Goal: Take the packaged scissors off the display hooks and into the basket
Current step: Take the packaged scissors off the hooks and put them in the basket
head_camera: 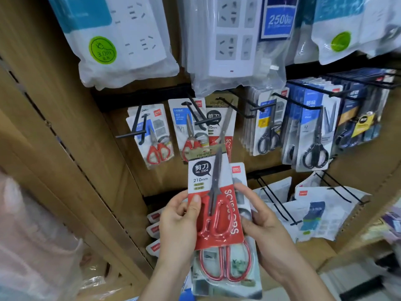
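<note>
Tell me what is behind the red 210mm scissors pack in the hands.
A second pack lies behind the red pack. Its logo corner and red scissor handles show; its middle is covered. The right hand also hides part of its edge.

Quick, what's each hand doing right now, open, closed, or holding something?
Left hand: holds the front scissors pack, thumb on its red card.
Right hand: holds the rear scissors pack by its right edge.
</note>
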`<action>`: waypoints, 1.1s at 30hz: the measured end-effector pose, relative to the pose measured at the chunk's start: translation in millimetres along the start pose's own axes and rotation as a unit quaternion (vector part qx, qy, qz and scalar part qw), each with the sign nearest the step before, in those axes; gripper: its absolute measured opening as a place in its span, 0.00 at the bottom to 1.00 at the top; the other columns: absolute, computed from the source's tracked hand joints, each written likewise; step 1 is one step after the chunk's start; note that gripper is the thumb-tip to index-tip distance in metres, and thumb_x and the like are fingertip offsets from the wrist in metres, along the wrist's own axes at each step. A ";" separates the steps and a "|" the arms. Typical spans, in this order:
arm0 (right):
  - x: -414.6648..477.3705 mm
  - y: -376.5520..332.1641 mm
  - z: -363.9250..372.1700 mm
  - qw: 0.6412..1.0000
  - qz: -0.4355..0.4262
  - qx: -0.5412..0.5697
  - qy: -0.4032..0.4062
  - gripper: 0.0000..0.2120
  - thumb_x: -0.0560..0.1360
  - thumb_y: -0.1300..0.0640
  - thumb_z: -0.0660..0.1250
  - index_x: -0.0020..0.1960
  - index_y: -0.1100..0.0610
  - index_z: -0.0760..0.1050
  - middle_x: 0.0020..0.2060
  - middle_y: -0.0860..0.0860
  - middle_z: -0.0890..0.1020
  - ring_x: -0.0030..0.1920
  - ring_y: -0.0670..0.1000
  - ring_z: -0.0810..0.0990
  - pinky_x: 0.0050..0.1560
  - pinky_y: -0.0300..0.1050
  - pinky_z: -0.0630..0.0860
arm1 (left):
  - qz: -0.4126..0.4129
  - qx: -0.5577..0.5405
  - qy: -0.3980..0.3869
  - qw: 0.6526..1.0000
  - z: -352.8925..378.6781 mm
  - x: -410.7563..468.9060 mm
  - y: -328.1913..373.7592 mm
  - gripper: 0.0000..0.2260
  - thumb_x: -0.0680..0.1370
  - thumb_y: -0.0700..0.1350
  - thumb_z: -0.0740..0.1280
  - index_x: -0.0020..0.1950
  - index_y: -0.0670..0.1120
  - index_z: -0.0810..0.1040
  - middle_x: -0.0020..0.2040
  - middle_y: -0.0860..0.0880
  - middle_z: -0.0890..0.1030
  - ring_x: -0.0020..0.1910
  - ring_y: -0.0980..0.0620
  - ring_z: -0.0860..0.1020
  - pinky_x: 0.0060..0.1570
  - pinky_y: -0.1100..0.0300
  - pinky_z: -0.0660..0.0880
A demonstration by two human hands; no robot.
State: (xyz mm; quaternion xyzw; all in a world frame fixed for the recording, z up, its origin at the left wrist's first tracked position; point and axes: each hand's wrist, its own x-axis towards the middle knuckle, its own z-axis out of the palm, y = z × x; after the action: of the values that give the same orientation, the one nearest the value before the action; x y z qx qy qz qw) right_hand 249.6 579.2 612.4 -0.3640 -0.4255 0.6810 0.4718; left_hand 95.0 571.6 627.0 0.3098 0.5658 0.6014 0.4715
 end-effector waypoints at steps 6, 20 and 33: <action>-7.6 9.7 -9.9 0.992 0.028 -0.020 0.118 0.20 0.79 0.73 0.57 0.54 0.54 0.83 0.43 0.63 0.85 0.36 0.57 0.83 0.34 0.47 0.79 | 0.030 0.091 -0.029 0.995 7.5 0.4 -12.4 0.06 0.80 0.48 0.66 0.55 0.51 0.71 0.46 0.45 0.86 0.45 0.44 0.85 0.48 0.43 0.82; -32.5 -20.8 -16.0 0.973 -0.087 -0.114 0.180 0.07 0.69 0.46 0.74 0.38 0.48 0.87 0.37 0.52 0.87 0.39 0.53 0.86 0.40 0.42 0.82 | 0.096 0.046 -0.154 0.982 18.0 -28.9 9.5 0.09 0.77 0.44 0.66 0.54 0.48 0.69 0.45 0.47 0.87 0.38 0.49 0.84 0.37 0.52 0.80; -32.8 -38.2 -45.6 0.977 -0.096 -0.148 0.116 0.02 0.67 0.63 0.75 0.37 0.58 0.84 0.21 0.47 0.74 0.22 0.42 0.70 0.25 0.31 0.66 | 0.088 -0.029 -0.146 0.985 40.2 -30.8 6.4 0.14 0.71 0.42 0.67 0.54 0.43 0.69 0.43 0.41 0.86 0.38 0.44 0.84 0.36 0.48 0.83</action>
State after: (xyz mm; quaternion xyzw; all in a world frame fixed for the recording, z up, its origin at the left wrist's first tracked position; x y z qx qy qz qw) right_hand 312.7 566.2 633.8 -0.4637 -0.4967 0.5153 0.5222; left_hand 141.2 559.5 644.9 0.4293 0.4436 0.6049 0.5030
